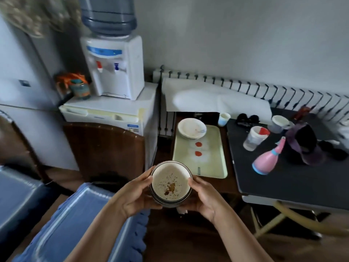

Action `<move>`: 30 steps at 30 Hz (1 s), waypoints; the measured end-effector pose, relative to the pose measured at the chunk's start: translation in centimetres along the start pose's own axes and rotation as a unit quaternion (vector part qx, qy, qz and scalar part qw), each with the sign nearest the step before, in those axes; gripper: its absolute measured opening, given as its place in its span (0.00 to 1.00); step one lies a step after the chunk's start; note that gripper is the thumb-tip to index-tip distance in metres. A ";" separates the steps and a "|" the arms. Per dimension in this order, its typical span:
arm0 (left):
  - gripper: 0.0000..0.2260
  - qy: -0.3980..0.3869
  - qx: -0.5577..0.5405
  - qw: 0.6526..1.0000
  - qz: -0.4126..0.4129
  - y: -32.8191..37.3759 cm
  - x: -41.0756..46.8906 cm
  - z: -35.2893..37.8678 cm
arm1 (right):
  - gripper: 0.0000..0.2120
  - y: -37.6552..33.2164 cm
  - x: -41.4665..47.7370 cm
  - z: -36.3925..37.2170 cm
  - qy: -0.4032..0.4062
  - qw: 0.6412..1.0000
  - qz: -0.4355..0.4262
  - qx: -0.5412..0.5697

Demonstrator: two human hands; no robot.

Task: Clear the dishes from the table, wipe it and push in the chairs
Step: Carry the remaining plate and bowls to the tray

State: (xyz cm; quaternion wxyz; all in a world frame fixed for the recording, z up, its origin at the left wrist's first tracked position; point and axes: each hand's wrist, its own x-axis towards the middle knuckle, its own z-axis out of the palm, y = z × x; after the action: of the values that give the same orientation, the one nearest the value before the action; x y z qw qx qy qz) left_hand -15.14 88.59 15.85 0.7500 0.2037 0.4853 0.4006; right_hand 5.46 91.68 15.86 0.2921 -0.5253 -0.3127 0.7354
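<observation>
Head view: grey wall at back, radiator (283,93) along it, white sheet draped over. Black table (292,186) at R. Small white fridge (105,112) at L w/ water dispenser (115,67) on top; dark wood chair (105,148) in front. Pale green tray (213,152) on wood stand betw. fridge & table, white plate stack (191,128) at its far end. Pink spray bottle (266,161) tilted on table. Stacked bowls (171,183), top one w/ brown residue, in air just short of tray. L hand (132,197) & R hand (205,199) grip the sides, fingers curled round.

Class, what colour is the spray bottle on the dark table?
The spray bottle is pink with a blue base; head view.
</observation>
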 end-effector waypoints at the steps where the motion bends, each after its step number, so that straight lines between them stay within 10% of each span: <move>1: 0.15 -0.004 0.002 1.000 -0.006 0.2 1.8 1.0 | 0.12 -0.8 0.8 -1.5 0.005 1.000 0.000 0.005; 30: 0.16 0.082 0.013 0.988 -0.129 8.0 34.6 3.0 | 0.10 -9.9 29.3 -13.1 0.081 0.989 0.107 0.067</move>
State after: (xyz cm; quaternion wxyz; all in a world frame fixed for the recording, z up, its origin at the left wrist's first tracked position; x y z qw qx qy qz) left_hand -8.45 121.25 3.17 0.7505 0.1155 0.5724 0.3096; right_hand 10.84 122.20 2.82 0.2703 -0.5930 -0.1802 0.7368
